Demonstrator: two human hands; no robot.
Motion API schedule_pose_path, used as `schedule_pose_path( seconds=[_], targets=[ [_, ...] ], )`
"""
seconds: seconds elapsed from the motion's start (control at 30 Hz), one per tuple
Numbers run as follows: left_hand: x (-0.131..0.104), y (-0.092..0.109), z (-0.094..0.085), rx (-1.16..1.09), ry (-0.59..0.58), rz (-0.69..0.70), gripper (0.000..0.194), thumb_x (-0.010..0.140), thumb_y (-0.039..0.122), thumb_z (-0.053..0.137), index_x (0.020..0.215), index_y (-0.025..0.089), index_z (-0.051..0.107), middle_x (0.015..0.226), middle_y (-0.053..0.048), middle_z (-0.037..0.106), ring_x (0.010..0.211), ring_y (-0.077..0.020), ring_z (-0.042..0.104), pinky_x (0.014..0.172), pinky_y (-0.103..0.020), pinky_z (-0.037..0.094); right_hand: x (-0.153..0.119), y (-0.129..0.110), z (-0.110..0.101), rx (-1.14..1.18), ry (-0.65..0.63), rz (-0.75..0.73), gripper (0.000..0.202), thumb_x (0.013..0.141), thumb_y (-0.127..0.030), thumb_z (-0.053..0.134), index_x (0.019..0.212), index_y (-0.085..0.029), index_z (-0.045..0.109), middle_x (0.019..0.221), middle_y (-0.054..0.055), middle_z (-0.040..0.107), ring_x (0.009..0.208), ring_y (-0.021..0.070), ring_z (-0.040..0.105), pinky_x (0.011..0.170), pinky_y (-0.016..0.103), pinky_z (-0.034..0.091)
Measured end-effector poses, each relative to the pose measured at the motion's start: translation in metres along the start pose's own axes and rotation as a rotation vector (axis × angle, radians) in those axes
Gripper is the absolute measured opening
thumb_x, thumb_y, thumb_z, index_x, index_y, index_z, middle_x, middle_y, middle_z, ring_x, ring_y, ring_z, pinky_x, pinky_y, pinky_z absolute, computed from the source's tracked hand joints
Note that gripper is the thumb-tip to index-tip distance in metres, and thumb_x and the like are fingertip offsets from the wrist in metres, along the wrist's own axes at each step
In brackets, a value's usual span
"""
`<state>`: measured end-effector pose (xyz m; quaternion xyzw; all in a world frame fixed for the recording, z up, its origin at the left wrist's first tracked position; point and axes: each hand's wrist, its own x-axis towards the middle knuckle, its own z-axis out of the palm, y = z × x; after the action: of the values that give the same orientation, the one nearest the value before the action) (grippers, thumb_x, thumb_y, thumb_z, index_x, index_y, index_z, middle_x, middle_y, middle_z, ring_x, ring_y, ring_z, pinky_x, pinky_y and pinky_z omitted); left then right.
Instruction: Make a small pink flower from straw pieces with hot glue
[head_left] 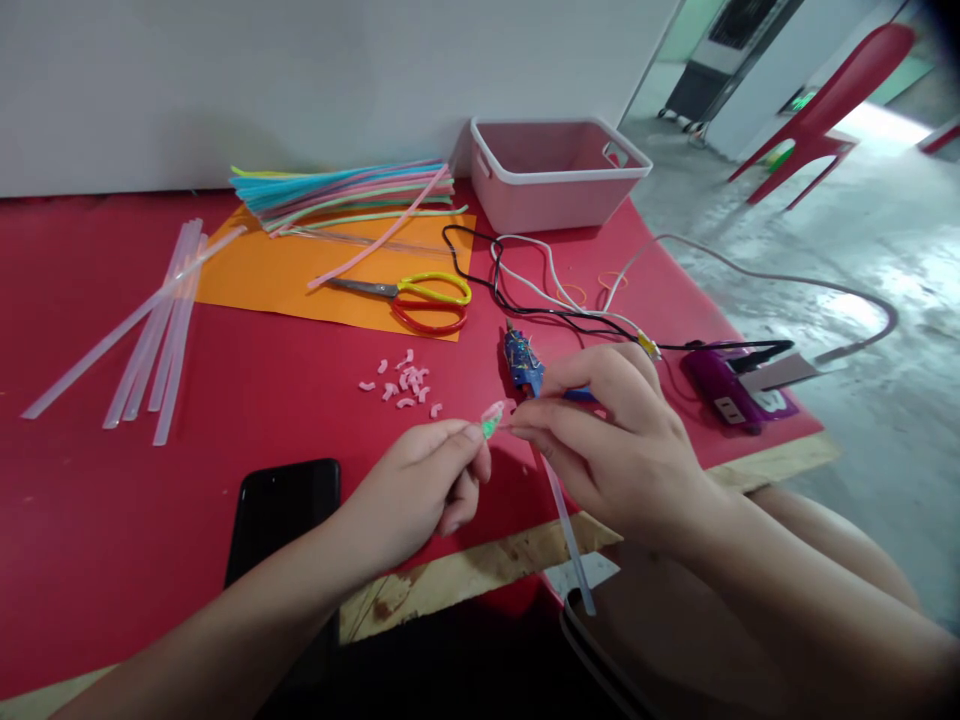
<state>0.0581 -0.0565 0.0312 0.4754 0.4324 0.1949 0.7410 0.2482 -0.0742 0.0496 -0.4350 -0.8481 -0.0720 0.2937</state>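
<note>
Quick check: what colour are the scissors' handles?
The scissors' handles are one yellow, one red; best seen in the head view.

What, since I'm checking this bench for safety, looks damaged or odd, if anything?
The blue glue gun beside the right hand has stringy bits crusted around its front, so it looks dirty. The table's front edge shows pale, stained wood beyond the red surface, which looks worn.

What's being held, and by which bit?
The left hand pinches a small pink-and-green piece by its green end; whether the right hand grips it too, I can't tell.
</note>
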Motion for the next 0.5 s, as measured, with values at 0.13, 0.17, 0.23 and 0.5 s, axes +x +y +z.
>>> schedule_pose_path(
  seconds=[0.13,0.17,0.23,0.5],
  targets=[
    [-0.0005,-0.0012,0.0013,0.086,0.029,0.026,0.034,0.094,0.039,0.037,0.068,0.019,0.048,0.036,0.008,0.041,0.034,-0.0061,0.030,0.040,-0.018,0.023,-0.0001,-0.0020,-0.0005,-0.011,-0.024,-0.005,0.012,0.087,-0.011,0.061,0.079,-0.019,0.067,0.093,0.006,0.057,0.089,0.0194,0.050,0.080,0.037,0.044],
    [-0.0007,-0.0015,0.0017,0.099,0.032,0.033,0.034,0.094,0.039,0.037,0.069,0.019,0.048,0.036,0.008,0.041,0.034,-0.0064,0.030,0.040,-0.018,0.023,-0.0001,-0.0025,-0.0007,-0.018,-0.027,-0.001,0.013,0.087,-0.011,0.061,0.078,-0.019,0.067,0.093,0.007,0.058,0.089,0.0196,0.050,0.080,0.037,0.043],
    [-0.0011,-0.0020,0.0023,0.115,0.037,0.042,0.035,0.095,0.040,0.037,0.069,0.020,0.048,0.037,0.008,0.040,0.035,-0.0067,0.030,0.041,-0.019,0.023,0.0001,-0.0032,-0.0012,-0.030,-0.032,0.007,0.014,0.087,-0.011,0.060,0.077,-0.019,0.066,0.094,0.007,0.058,0.089,0.0200,0.049,0.080,0.038,0.043],
    [-0.0064,-0.0068,0.0016,0.341,0.085,0.153,0.039,0.098,0.047,0.034,0.073,0.021,0.048,0.050,0.007,0.041,0.043,-0.0086,0.035,0.045,-0.022,0.025,0.0006,-0.0054,-0.0062,0.025,-0.063,0.066,0.008,0.087,-0.017,0.061,0.088,-0.019,0.069,0.094,0.009,0.059,0.090,0.0222,0.050,0.082,0.041,0.044]
  ],
)
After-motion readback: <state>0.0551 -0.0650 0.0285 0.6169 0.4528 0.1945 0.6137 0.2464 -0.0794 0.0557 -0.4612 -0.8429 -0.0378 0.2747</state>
